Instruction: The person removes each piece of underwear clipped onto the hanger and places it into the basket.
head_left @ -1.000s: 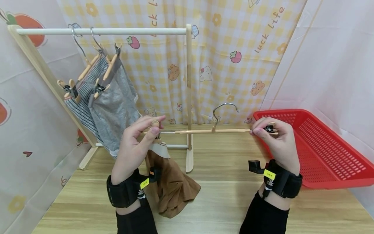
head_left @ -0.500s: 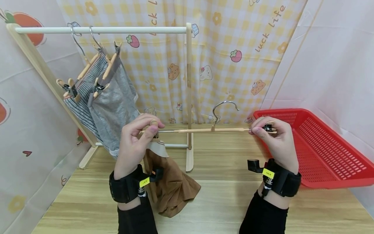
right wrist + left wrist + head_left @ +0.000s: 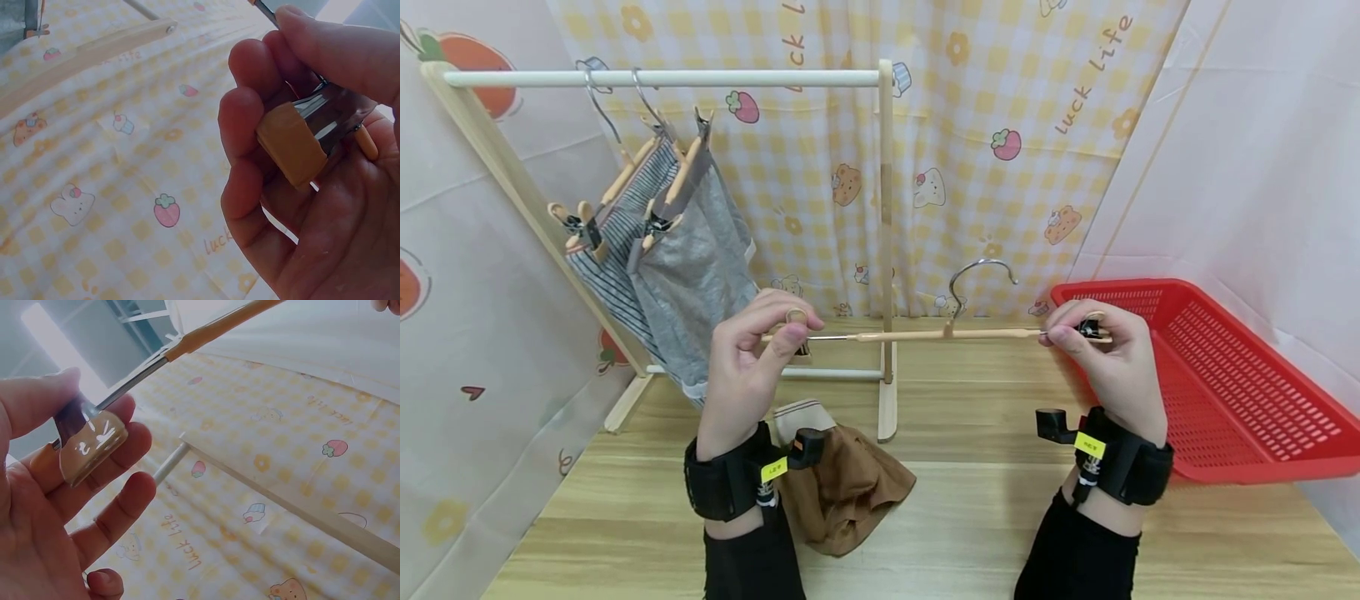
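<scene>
A wooden clip hanger [image 3: 910, 336] with a metal hook is held level above the table between both hands. My left hand [image 3: 741, 367] pinches the clip [image 3: 94, 447] at its left end between thumb and fingers; nothing hangs from that clip. At the other end, my right hand [image 3: 1112, 358] grips the metal bar with thumb and fingers, and the right clip [image 3: 294, 147] sits within the curled fingers. Below the left hand a brown garment [image 3: 857, 492] with a pale waistband lies crumpled on the table, partly covered by the left wrist strap.
On the left stands a wooden rack [image 3: 886, 250] with a white rail. Striped bottoms [image 3: 606, 279] and grey bottoms [image 3: 696, 258] hang there from clip hangers. A red plastic basket [image 3: 1262, 475] is at the right, behind and beside the right hand.
The brown garment has come out of the left clip and dropped onto the table. Both hands and the hanger have hardly moved.
</scene>
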Demonstrator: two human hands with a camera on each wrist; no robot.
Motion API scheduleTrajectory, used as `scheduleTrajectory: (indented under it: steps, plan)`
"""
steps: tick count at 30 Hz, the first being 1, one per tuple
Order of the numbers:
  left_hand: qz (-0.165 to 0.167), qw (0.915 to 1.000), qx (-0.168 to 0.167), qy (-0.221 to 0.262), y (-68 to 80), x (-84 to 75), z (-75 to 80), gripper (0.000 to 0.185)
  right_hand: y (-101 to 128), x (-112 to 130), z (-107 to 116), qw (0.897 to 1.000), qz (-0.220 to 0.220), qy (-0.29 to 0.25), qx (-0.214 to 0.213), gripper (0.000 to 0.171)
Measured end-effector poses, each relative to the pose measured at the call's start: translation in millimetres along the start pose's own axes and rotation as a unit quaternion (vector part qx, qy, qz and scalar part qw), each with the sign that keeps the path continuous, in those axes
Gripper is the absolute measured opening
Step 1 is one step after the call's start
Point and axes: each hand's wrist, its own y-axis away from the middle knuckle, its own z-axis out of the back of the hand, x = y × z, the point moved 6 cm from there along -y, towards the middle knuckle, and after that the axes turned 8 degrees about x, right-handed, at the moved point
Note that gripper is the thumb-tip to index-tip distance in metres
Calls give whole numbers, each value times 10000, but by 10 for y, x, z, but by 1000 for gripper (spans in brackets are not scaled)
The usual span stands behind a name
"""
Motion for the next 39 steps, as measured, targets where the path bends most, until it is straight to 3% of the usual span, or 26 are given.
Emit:
scheduleTrajectory:
  steps: [8, 13, 21, 28, 39]
  plan:
    - [14, 9999, -158, -12, -4, 37, 8, 35, 2, -3, 4, 10000, -31, -44, -33, 11]
    - [137, 9985, -369, 386, -28, 114, -35, 41, 5, 28, -20, 9999, -106, 23, -122, 10]
    - [452, 9934, -557, 893, -59, 261, -71, 23, 13, 114, -49, 9993, -149, 62, -332, 9]
    - [484, 9863, -535, 1482, -58, 287, -80, 7, 1, 127, -89, 9989, -310, -85, -355, 5]
    - [557, 9838, -471, 1639, -59, 322, -93, 4, -7, 142, -90, 9978, -418, -1, -516, 10]
